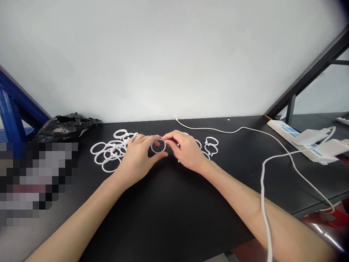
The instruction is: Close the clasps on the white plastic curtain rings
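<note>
Between my two hands, above the black table (160, 203), is a white plastic ring (159, 151) that looks like a shower curtain ring. My left hand (139, 154) grips its left side, fingers over the top and thumb below. The fingertips of my right hand (185, 147) pinch its upper right edge. Left of my left hand lies a loose pile of similar white rings (116, 142), partly covered by that hand. More white rings (211, 145) lie beyond and to the right of my right hand, which hides some of them.
A crumpled black plastic bag (68, 127) lies at the back left by a blue metal frame (11, 109). A white cable (218, 130) runs across the table to the right, where a white power strip (289, 134) holds plugged-in adapters. A pale wall (169, 62) stands behind.
</note>
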{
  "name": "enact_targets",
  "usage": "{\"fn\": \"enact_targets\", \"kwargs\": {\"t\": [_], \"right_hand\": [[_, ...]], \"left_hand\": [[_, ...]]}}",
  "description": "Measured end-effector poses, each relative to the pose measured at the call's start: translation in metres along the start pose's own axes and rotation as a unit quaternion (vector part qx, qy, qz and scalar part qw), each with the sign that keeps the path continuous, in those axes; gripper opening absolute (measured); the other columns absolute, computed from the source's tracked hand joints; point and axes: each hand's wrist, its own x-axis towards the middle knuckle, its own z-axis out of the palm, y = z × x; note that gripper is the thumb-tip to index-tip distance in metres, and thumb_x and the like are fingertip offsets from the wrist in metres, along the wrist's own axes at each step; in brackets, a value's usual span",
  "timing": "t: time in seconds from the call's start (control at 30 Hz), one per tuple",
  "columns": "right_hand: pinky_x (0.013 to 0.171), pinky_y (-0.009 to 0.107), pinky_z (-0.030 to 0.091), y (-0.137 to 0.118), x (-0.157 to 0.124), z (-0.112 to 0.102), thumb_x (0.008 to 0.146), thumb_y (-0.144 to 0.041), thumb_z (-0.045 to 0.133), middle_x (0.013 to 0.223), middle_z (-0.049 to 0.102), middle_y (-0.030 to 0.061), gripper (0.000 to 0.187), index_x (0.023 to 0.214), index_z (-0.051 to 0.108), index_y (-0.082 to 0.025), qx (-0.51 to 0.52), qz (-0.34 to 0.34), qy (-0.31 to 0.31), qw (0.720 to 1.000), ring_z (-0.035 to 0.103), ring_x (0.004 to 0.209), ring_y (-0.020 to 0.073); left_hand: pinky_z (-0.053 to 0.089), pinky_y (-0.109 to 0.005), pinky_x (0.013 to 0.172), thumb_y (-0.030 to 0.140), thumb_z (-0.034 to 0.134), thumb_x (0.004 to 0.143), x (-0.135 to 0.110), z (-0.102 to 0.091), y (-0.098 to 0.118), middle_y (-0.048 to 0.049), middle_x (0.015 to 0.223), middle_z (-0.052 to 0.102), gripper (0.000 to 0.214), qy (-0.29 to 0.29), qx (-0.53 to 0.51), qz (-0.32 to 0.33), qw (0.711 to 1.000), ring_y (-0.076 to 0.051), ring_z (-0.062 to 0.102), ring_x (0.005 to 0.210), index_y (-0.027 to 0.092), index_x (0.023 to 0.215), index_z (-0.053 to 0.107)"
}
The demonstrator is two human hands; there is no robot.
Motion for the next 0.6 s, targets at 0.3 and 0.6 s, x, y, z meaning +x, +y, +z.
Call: {"fn": "enact_targets", "kwargs": {"t": [0.3,0.6], "right_hand": [[0.082,0.028,0.051,0.003,-0.001,0.004,0.098,-0.022,0.050,0.101,0.072,0.0010,0.017,0.103,0.066,-0.022,-0.031,-0.014,0.018,0.999,0.066,0.090,0.0135],[0.057,0.029,0.040,-0.002,0.007,-0.026,0.089,-0.028,0.056,0.075,0.068,0.0015,0.017,0.075,0.062,-0.021,-0.257,0.136,-0.005,0.957,0.061,0.066,0.0169]], "left_hand": [[0.043,-0.045,0.093,0.042,0.063,0.087,0.001,-0.002,-0.001,-0.0032,0.099,0.070,0.034,-0.007,0.007,0.005,1.000,-0.026,0.058,0.095,0.025,0.116,0.061],[0.042,-0.053,0.090,0.026,0.045,0.088,-0.001,0.003,-0.016,-0.0160,0.111,0.064,0.036,0.059,0.216,-0.070,0.972,-0.039,0.053,0.109,0.016,0.119,0.059]]}}
